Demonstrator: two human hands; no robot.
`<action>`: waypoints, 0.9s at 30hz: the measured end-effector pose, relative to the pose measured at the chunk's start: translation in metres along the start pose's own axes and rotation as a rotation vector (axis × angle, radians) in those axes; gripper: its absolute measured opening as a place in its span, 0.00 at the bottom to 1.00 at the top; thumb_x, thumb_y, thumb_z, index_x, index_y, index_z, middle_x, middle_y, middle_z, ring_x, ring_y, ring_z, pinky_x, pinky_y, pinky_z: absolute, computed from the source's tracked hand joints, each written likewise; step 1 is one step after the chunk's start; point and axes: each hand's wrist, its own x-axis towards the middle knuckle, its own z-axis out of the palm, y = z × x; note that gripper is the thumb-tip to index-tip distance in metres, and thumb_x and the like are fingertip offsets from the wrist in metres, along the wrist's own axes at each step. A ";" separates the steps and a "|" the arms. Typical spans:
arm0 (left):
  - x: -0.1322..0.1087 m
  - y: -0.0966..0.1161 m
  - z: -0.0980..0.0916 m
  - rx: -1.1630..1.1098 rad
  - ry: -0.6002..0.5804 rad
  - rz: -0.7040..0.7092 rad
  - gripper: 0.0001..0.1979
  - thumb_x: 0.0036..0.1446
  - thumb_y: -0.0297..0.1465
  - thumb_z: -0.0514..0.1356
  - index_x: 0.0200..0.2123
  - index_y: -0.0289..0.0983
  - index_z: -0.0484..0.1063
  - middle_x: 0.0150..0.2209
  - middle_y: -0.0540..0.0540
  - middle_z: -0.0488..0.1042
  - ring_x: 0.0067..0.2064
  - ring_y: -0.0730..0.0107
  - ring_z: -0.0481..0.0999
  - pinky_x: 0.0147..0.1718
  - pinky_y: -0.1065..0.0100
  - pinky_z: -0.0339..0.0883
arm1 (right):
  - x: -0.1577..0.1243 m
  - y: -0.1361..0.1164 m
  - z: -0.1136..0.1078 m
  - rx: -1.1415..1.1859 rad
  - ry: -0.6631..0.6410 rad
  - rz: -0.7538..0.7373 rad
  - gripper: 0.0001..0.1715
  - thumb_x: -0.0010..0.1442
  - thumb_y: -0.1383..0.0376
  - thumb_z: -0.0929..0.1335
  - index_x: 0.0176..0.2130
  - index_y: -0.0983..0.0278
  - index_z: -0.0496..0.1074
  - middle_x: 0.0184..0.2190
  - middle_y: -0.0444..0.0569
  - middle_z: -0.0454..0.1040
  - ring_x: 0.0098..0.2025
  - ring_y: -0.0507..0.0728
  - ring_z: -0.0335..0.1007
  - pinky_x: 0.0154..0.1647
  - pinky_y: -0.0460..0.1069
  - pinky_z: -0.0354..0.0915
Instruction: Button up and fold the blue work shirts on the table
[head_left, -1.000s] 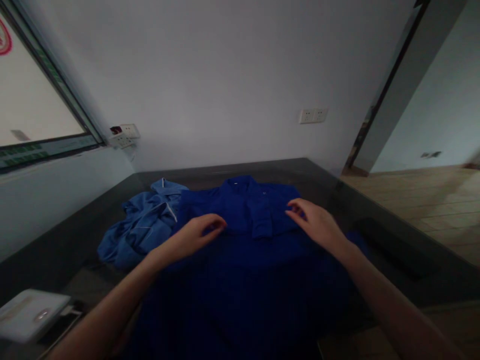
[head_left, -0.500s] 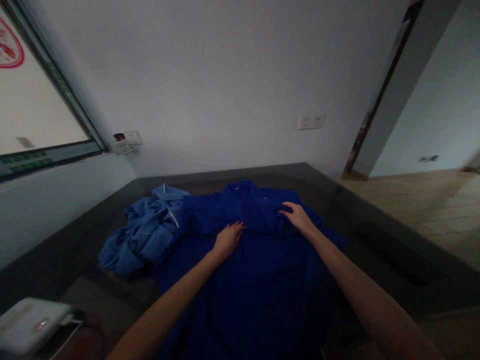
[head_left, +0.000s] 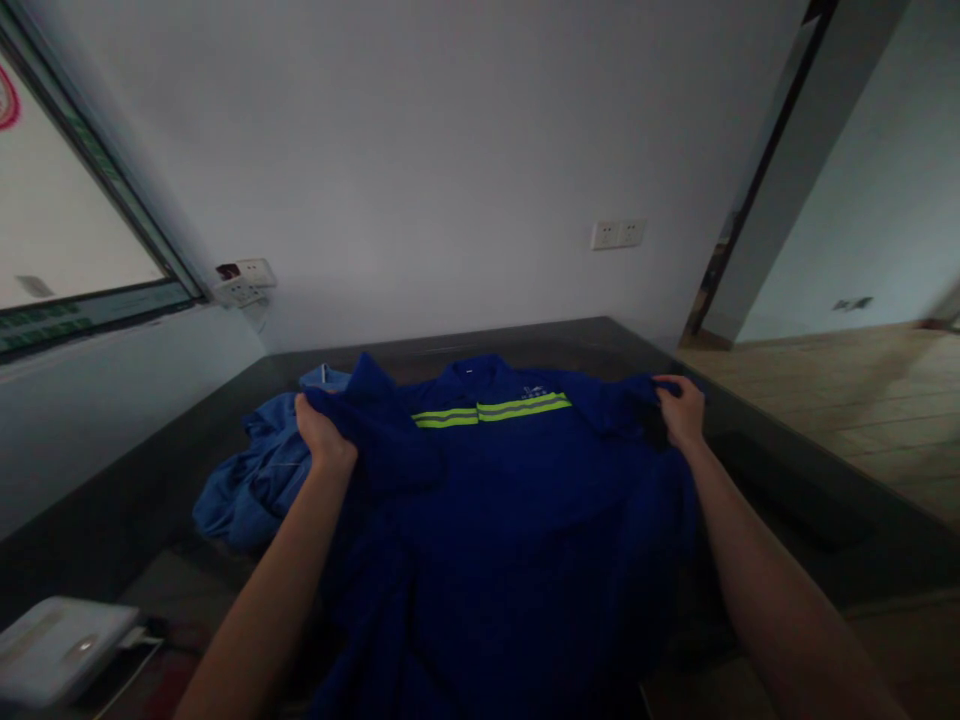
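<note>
A dark blue work jacket (head_left: 495,480) lies spread on the dark table, its collar toward the wall. A yellow-green and grey reflective stripe (head_left: 517,407) crosses its chest, with small white lettering above the stripe on the right. My left hand (head_left: 324,435) is closed on the jacket's cloth at the left side and holds a fold of it raised. At the right, my right hand (head_left: 681,408) pinches the cloth of the other side, near the sleeve. The lower part of the jacket is in deep shadow.
A crumpled lighter blue garment (head_left: 251,490) lies left of the jacket. A white box-shaped device (head_left: 64,640) with a cable sits at the near left. Toward the right edge of the table (head_left: 585,340) is a dark flat object (head_left: 795,490). Wall sockets (head_left: 618,234) are behind.
My hands have moved apart, left hand to the left and right hand to the right, each now gripping cloth. The jacket's chest has opened out, and its reflective stripe now shows.
</note>
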 end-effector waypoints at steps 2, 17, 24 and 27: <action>-0.002 0.008 -0.005 0.116 0.073 0.235 0.15 0.64 0.36 0.40 0.42 0.43 0.64 0.37 0.54 0.73 0.44 0.76 0.72 0.43 0.71 0.64 | -0.007 0.001 0.012 -0.213 -0.132 -0.057 0.13 0.49 0.67 0.64 0.35 0.65 0.75 0.32 0.49 0.75 0.36 0.57 0.69 0.44 0.52 0.64; -0.048 -0.094 0.004 1.489 -0.914 0.696 0.13 0.62 0.36 0.49 0.44 0.38 0.68 0.42 0.42 0.71 0.45 0.61 0.71 0.42 0.66 0.62 | -0.014 -0.018 0.013 -0.572 -0.346 -0.144 0.18 0.55 0.66 0.67 0.46 0.63 0.72 0.39 0.56 0.74 0.42 0.61 0.70 0.45 0.55 0.63; -0.053 -0.091 0.008 1.318 -0.972 0.945 0.13 0.58 0.25 0.52 0.45 0.41 0.69 0.47 0.44 0.70 0.51 0.60 0.67 0.54 0.56 0.56 | -0.035 -0.083 0.009 -0.402 -0.282 -0.446 0.14 0.59 0.65 0.62 0.43 0.63 0.73 0.37 0.53 0.74 0.39 0.58 0.71 0.41 0.52 0.66; -0.061 -0.088 0.023 1.217 -1.071 0.912 0.14 0.59 0.26 0.51 0.46 0.42 0.69 0.47 0.44 0.71 0.50 0.61 0.69 0.52 0.60 0.59 | -0.060 -0.096 0.036 -0.210 -0.586 -0.596 0.15 0.61 0.64 0.63 0.45 0.64 0.72 0.42 0.53 0.74 0.44 0.58 0.71 0.48 0.53 0.66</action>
